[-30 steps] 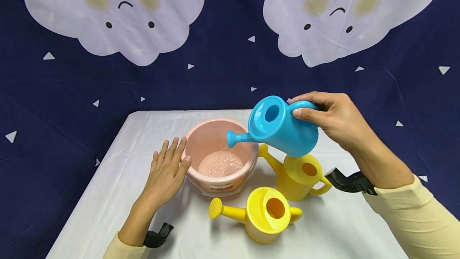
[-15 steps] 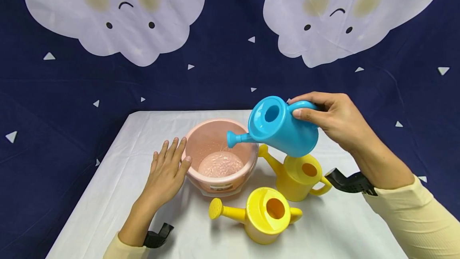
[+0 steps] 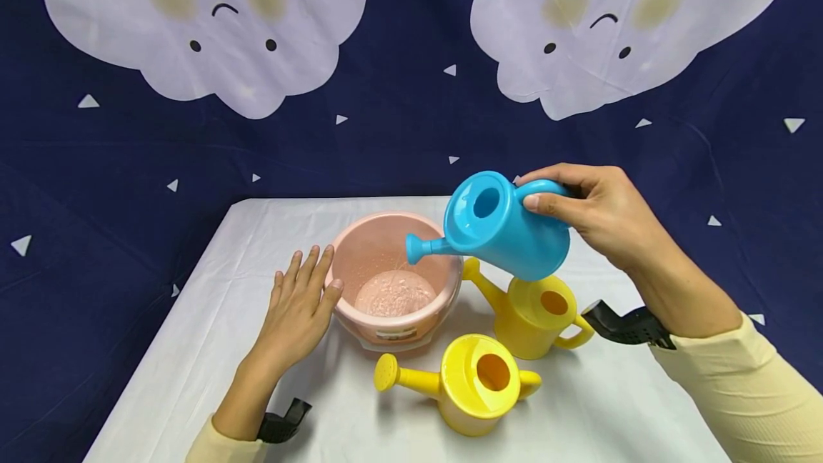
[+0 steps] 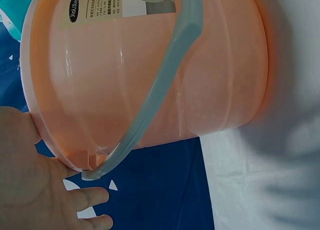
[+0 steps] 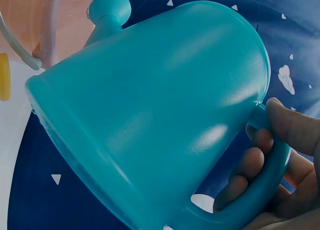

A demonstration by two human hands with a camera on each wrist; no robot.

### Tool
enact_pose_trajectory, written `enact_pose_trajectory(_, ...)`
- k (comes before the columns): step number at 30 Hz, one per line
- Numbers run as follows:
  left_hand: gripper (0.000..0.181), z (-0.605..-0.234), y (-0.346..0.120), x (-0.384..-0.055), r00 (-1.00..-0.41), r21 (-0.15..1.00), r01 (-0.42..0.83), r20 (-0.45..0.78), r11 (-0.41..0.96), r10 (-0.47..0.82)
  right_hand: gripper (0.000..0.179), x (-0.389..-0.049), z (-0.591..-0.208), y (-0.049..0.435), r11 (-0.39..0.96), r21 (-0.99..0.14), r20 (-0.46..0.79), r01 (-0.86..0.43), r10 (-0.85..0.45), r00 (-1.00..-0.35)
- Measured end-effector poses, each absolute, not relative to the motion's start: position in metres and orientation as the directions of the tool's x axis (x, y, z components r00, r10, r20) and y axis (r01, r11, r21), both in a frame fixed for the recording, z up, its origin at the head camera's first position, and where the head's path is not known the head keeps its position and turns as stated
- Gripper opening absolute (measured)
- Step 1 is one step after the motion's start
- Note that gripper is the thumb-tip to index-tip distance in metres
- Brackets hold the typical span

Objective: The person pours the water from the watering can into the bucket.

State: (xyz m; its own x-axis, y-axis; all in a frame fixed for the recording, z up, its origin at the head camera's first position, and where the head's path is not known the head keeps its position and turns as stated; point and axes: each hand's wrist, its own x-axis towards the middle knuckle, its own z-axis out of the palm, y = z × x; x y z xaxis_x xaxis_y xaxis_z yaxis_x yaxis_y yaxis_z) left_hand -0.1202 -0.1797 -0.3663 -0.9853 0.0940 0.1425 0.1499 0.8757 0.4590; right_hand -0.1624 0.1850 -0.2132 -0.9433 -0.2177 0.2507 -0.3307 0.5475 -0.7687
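Note:
With my right hand (image 3: 601, 216) I grip the handle of a blue watering can (image 3: 530, 245), thumb on top and fingers curled through it, as the right wrist view shows. The can is tilted left, its spout head (image 3: 415, 249) over the pink bucket (image 3: 393, 321). Thin streams fall from it onto rippling water (image 3: 393, 295) in the bucket's bottom. My left hand (image 3: 292, 313) has straight, spread fingers at the bucket's left rim. In the left wrist view, a grey carrying handle (image 4: 157, 92) hangs down the bucket's outer wall.
One yellow watering can (image 3: 524, 316) stands right of the bucket, beneath the blue one. Another yellow can (image 3: 469, 409) stands nearer, its spout pointing left. All rest on a white-covered table (image 3: 212, 291), with a dark blue cloud-printed cloth (image 3: 398, 141) behind.
Both hands and the blue watering can hold the same place. Only the ripples on the water in the bucket differ as water keeps falling.

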Motion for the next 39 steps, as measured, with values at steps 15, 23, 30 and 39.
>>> enact_pose_trajectory(15, 0.059, -0.3672, -0.1805, -0.1182, -0.987, 0.47, 0.144, 0.128, 0.871, 0.095, 0.03, -0.1621, -0.2147, 0.184, 0.548, -0.77, 0.247, -0.329, -0.22, -0.944)
enact_pose_trajectory(23, 0.059, -0.3674, -0.1807, -0.1184, -0.987, 0.467, 0.143, 0.128, 0.873, 0.093, 0.031, -0.1616, -0.2146, 0.1842, 0.548, -0.765, 0.253, -0.338, -0.227, -0.941)
enact_pose_trajectory(30, 0.059, -0.367, -0.18, -0.1186, -0.987, 0.468, 0.144, 0.134, 0.872, 0.091, 0.03, -0.1623, -0.2132, 0.1836, 0.548, -0.76, 0.262, -0.349, -0.234, -0.936)
enact_pose_trajectory(39, 0.059, -0.3657, -0.1792, -0.1193, -0.987, 0.461, 0.142, 0.127, 0.876, 0.093, 0.029, -0.1624, -0.2116, 0.1843, 0.562, -0.747, 0.268, -0.354, -0.234, -0.935)
